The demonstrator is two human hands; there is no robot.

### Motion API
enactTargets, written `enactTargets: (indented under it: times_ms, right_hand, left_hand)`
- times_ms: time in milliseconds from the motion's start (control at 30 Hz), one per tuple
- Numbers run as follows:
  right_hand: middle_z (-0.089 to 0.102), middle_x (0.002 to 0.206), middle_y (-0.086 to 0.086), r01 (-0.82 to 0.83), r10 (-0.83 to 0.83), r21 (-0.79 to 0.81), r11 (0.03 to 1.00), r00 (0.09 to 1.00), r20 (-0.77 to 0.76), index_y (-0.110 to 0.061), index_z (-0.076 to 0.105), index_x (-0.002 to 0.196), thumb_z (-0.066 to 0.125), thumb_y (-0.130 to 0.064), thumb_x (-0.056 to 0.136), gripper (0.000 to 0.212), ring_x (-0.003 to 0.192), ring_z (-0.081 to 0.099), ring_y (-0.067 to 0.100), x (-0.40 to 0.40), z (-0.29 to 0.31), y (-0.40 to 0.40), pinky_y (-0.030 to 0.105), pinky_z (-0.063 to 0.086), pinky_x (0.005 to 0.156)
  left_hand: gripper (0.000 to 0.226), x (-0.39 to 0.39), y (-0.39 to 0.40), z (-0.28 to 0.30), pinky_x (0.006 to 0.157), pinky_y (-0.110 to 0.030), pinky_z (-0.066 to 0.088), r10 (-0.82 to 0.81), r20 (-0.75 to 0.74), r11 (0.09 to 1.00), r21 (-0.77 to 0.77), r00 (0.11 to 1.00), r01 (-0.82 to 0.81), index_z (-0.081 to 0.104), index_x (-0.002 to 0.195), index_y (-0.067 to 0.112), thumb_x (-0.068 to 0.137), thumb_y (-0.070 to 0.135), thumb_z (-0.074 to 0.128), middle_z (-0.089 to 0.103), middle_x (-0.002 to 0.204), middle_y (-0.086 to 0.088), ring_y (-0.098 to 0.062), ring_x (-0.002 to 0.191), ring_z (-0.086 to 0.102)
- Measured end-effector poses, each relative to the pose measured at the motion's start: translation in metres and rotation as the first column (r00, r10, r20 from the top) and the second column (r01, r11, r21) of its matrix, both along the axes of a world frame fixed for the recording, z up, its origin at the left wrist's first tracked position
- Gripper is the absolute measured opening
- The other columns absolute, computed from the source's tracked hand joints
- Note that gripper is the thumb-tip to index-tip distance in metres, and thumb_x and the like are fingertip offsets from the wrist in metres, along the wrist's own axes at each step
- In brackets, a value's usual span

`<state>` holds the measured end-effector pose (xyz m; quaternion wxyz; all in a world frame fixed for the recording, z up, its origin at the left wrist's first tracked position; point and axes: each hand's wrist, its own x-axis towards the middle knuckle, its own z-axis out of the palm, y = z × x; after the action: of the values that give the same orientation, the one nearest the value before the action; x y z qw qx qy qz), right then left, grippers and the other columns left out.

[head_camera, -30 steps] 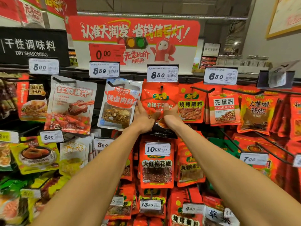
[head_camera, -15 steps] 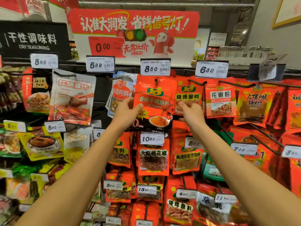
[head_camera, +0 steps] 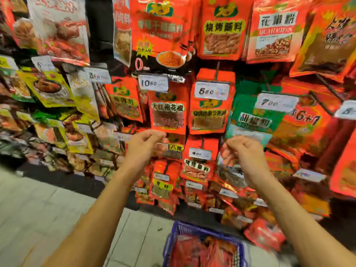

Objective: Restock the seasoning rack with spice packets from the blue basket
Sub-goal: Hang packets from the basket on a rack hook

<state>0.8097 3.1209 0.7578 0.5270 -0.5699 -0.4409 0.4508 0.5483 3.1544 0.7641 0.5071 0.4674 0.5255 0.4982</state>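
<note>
Facing the seasoning rack (head_camera: 212, 105), I see the blue basket (head_camera: 185, 231) of spice packets (head_camera: 202, 251) on the floor below and between my arms. My right hand (head_camera: 243, 157) and left hand (head_camera: 143, 146) hover loosely curled, grip empty, the basket slightly nearer my right.

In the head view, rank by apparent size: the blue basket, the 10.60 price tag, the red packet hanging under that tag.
1. blue basket, though cropped and nearest the camera.
2. red packet.
3. 10.60 price tag.
</note>
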Motion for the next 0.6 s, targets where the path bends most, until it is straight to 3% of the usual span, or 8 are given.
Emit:
enactTargets:
  times_ms: [67,167,233,400,533,600]
  right_hand:
    - [0.06,0.047,0.003,-0.006,0.004,-0.133,0.991,1.0,-0.019,-0.006,0.059,0.071,0.051,-0.003,0.101,0.031,0.033,0.054,0.013,0.012,-0.046,-0.012,0.019,0.041,0.035]
    - [0.059,0.047,0.004,0.002,-0.003,-0.295,0.956,1.0,-0.005,-0.007,0.061,0.072,0.051,-0.003,0.1,0.03,0.036,0.053,0.018,0.029,-0.112,-0.032,0.021,0.042,0.038]
    - [0.06,0.049,0.005,0.015,-0.005,-0.388,0.922,1.0,0.027,-0.006,0.063,0.074,0.051,-0.005,0.099,0.028,0.039,0.053,0.019,0.037,-0.156,-0.047,0.023,0.04,0.04]
    - [0.062,0.052,0.006,0.059,-0.015,-0.612,0.789,0.997,0.076,-0.004,0.064,0.078,0.051,-0.008,0.1,0.026,0.042,0.057,0.019,0.043,-0.28,-0.09,0.026,0.043,0.041]
    - [0.065,0.069,0.014,0.138,-0.044,-0.748,0.649,0.989,0.143,-0.01,0.069,0.079,0.057,-0.012,0.098,0.023,0.061,0.06,0.027,0.04,-0.401,-0.126,0.037,0.052,0.062]
    - [0.068,0.079,0.016,0.171,-0.005,-0.785,0.595,0.978,0.209,-0.008,0.072,0.086,0.06,-0.015,0.096,0.017,0.07,0.065,0.027,0.036,-0.461,-0.145,0.043,0.057,0.074]
  left_hand:
    - [0.024,0.017,-0.023,-0.045,0.051,-0.02,0.052,-0.014,-0.026,0.989,-0.145,1.0,0.01,0.07,0.082,0.014,0.099,0.007,0.055,0.072,0.067,0.001,-0.009,0.053,0.064]
    - [0.021,0.035,-0.051,-0.109,0.053,-0.023,0.052,-0.032,-0.033,0.938,-0.346,0.999,0.018,0.07,0.096,0.004,0.101,0.009,0.05,0.074,0.085,-0.014,-0.023,0.068,0.065]
    - [0.021,0.042,-0.067,-0.151,0.051,-0.021,0.05,-0.022,-0.033,0.899,-0.437,0.999,0.005,0.07,0.098,0.005,0.101,0.009,0.05,0.072,0.081,-0.011,-0.022,0.066,0.063]
    - [0.02,0.046,-0.103,-0.265,0.065,-0.028,0.053,-0.022,-0.103,0.741,-0.669,0.994,-0.053,0.073,0.101,0.011,0.097,0.016,0.054,0.075,0.086,-0.006,-0.019,0.072,0.068]
    - [0.016,0.046,-0.13,-0.364,0.049,-0.021,0.053,-0.012,-0.106,0.623,-0.779,0.994,-0.076,0.071,0.099,0.007,0.093,0.01,0.056,0.071,0.081,-0.01,-0.019,0.062,0.065]
    - [0.014,0.045,-0.14,-0.416,0.049,-0.022,0.052,-0.017,-0.121,0.548,-0.831,0.993,-0.092,0.07,0.095,0.008,0.091,0.005,0.057,0.068,0.084,-0.014,-0.022,0.064,0.064]
